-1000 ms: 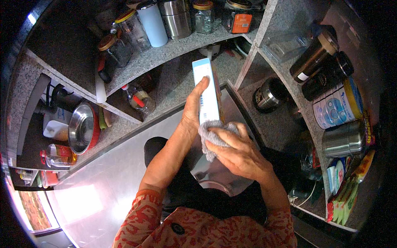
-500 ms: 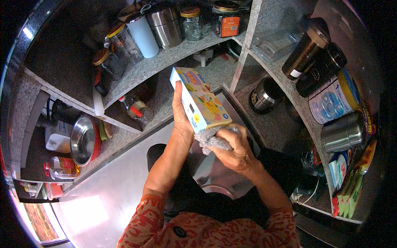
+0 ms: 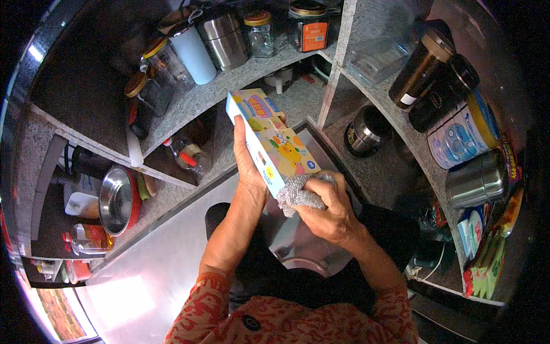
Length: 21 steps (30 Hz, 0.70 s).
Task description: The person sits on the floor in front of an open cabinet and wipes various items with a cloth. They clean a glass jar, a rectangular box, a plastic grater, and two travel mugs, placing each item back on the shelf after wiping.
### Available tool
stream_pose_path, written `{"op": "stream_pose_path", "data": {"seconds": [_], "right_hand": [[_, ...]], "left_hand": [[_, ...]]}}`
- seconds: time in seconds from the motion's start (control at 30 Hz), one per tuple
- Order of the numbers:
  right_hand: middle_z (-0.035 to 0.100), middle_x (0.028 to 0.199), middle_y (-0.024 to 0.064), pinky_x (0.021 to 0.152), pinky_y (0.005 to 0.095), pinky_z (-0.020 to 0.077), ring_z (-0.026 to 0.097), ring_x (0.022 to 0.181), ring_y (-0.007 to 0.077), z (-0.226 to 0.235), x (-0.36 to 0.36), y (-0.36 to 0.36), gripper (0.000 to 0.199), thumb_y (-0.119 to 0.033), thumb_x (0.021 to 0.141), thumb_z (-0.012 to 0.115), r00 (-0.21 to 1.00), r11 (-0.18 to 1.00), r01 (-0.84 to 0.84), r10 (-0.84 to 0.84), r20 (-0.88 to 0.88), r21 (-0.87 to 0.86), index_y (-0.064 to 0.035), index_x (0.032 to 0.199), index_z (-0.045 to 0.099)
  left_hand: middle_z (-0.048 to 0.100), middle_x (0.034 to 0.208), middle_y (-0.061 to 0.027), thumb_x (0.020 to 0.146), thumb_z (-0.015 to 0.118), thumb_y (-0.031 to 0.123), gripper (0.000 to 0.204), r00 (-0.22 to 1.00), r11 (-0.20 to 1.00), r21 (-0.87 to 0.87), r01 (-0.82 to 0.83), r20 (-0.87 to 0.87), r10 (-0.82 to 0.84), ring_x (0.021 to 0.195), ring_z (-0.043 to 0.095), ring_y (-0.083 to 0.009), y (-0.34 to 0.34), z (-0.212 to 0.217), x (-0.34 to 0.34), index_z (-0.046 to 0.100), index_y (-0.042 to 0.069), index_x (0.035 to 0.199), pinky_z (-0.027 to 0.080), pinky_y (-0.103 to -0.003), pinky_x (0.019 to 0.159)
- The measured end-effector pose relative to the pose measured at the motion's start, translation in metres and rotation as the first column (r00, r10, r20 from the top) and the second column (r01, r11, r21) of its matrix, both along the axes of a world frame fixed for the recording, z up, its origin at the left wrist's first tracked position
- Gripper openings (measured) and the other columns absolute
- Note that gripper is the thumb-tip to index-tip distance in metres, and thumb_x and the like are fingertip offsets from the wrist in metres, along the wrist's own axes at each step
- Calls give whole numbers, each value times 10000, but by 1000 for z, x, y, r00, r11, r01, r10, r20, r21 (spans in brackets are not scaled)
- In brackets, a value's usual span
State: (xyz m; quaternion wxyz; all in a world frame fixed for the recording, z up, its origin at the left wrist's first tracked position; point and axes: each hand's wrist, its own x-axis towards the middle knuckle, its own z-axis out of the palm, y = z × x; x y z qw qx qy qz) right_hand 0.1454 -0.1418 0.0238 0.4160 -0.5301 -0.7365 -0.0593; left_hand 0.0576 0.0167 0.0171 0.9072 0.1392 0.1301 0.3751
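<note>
A long cardboard box (image 3: 281, 146), yellow with cartoon prints and a pale blue side, is held tilted in front of me at the middle of the view. My left hand (image 3: 247, 160) grips it, thumb along the pale side; the other fingers are mostly hidden behind the box. In my right hand (image 3: 329, 209) is a bunched grey cloth (image 3: 302, 192), fingers closed round it. The cloth presses against the near end of the box.
Granite-look shelves (image 3: 229, 86) surround me, bearing glass jars (image 3: 260, 37), a light blue bottle (image 3: 195, 57) and a steel canister (image 3: 224, 40). At right stand dark tumblers (image 3: 421, 69) and a white can (image 3: 458, 135). A steel bowl (image 3: 116, 200) sits at left.
The box has tipped slightly, its far end shifting left. My right hand and the cloth have moved a little right and down along the box's near end.
</note>
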Motion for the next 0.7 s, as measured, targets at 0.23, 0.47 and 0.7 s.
{"op": "stream_pose_path", "data": {"seconds": [0.23, 0.47, 0.7], "right_hand": [[522, 982, 151, 751, 418, 424, 497, 875, 331, 12, 40, -12, 252, 20, 689, 592, 971, 969, 196, -213, -107, -154, -59, 925, 633], [504, 995, 148, 766, 412, 422, 500, 874, 320, 27, 17, -11, 312, -18, 683, 623, 985, 985, -81, 56, -163, -152, -92, 987, 616], [522, 936, 152, 785, 378, 434, 527, 894, 322, 31, 47, -20, 297, 5, 714, 573, 936, 979, 97, -152, -318, -182, -55, 1003, 610]], "left_hand": [[585, 992, -102, 753, 511, 665, 759, 996, 999, 3, 43, 83, -43, 815, 571, -249, 11, -2, -7, 442, 61, 1207, 484, -412, 724], [521, 1094, -160, 719, 531, 679, 860, 985, 985, 52, 164, -60, -160, 934, 500, -263, -17, -1, 5, 417, -1, 1232, 434, -432, 816], [588, 930, -134, 756, 476, 687, 752, 934, 960, -21, 279, 236, -266, 786, 574, -252, -16, 4, 3, 516, 35, 1128, 506, -406, 678]]}}
